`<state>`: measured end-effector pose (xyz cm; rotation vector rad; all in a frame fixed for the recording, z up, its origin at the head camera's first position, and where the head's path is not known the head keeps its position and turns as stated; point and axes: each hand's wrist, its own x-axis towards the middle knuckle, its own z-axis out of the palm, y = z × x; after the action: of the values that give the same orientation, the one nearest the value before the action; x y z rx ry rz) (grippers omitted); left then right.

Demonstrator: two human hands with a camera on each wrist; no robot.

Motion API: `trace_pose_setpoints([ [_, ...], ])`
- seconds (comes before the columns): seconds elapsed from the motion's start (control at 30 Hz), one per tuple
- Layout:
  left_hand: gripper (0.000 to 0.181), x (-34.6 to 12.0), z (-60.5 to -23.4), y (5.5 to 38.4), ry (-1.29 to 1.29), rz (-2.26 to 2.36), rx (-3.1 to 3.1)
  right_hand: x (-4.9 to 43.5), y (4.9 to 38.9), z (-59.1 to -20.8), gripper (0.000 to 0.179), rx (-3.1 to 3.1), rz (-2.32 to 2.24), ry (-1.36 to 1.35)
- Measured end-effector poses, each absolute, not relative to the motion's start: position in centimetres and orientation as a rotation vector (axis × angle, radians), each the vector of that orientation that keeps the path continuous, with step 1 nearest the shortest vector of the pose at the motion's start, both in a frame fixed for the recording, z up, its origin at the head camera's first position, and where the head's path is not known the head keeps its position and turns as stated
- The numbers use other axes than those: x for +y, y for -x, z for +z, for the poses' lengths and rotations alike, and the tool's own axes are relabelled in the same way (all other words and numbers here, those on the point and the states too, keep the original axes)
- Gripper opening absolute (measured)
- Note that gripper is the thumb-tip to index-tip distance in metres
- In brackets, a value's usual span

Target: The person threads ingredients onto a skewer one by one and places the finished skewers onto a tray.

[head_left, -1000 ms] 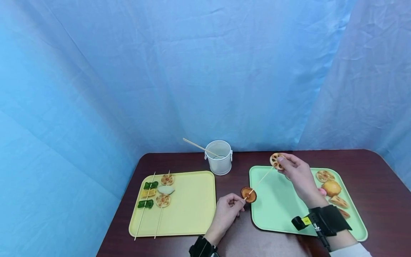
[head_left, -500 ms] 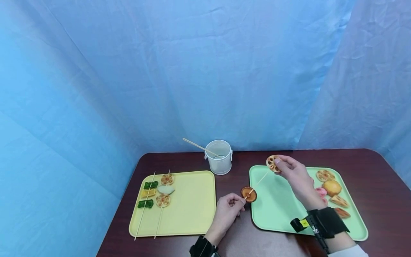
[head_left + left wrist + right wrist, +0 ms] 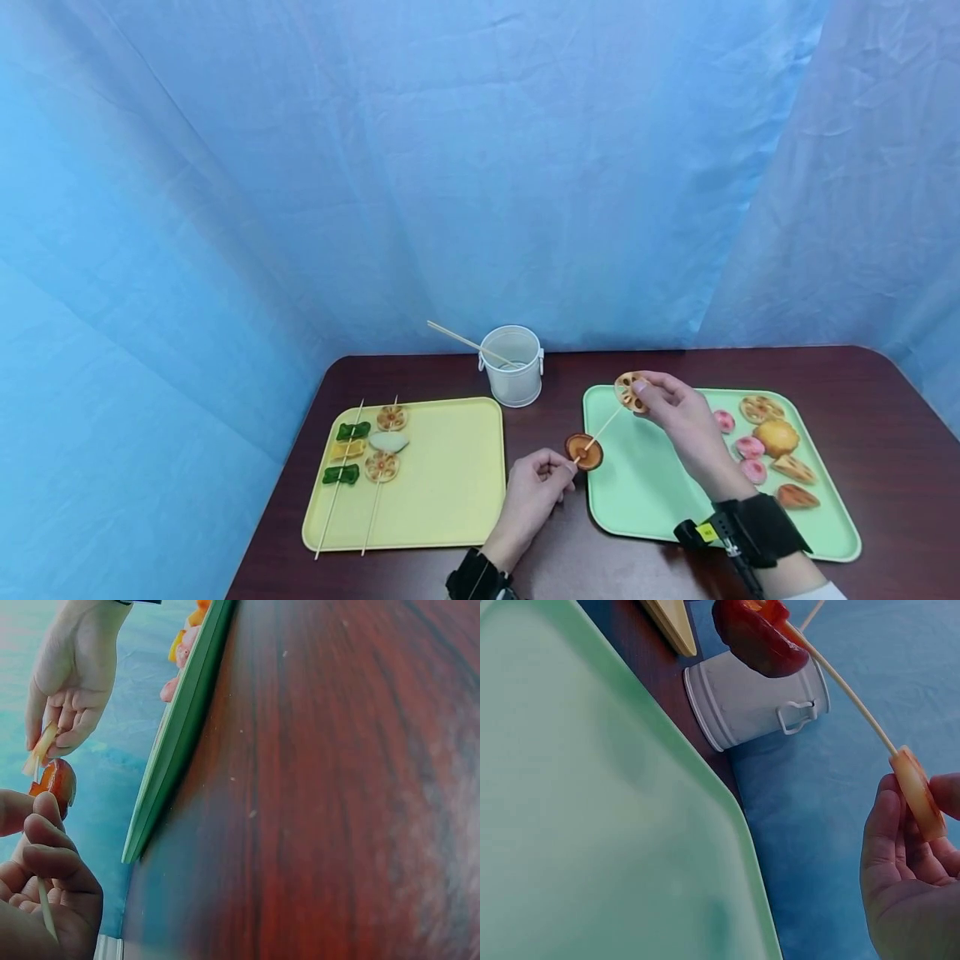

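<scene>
Low between the two trays, my left hand grips a thin bamboo skewer near a brown shiitake mushroom. The skewer runs through the mushroom and slants up to the right. At its upper end my right hand pinches a lotus root slice between thumb and fingers. In the right wrist view the skewer meets the rim of this lotus slice; how deep the tip sits is hidden. The left wrist view shows the left fingers curled round the stick below the mushroom.
A yellow tray on the left bears two loaded skewers. The green tray, under the right forearm, holds pink pieces, a round yellow piece and other food. A white bucket with sticks stands behind.
My right hand has come down and to the left with the lotus root slice, nearer the mushroom; less bare skewer shows between them. The left hand has barely moved.
</scene>
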<state>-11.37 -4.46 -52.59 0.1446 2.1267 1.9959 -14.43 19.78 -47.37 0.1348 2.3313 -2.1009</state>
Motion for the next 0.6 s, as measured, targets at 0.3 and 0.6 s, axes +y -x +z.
trace_pose_setpoints([
  [0.3, 0.015, -4.3, -52.3, 11.2, -0.130, 2.025, 2.112, 18.7, 13.9, -47.7, 0.060, 2.351, -2.059, -0.169],
  [0.6, 0.015, -4.1, -52.2, 11.3, -0.136, 2.003, 2.120, 17.8, 13.4, -48.4, 0.056, 2.294, -2.062, -0.185],
])
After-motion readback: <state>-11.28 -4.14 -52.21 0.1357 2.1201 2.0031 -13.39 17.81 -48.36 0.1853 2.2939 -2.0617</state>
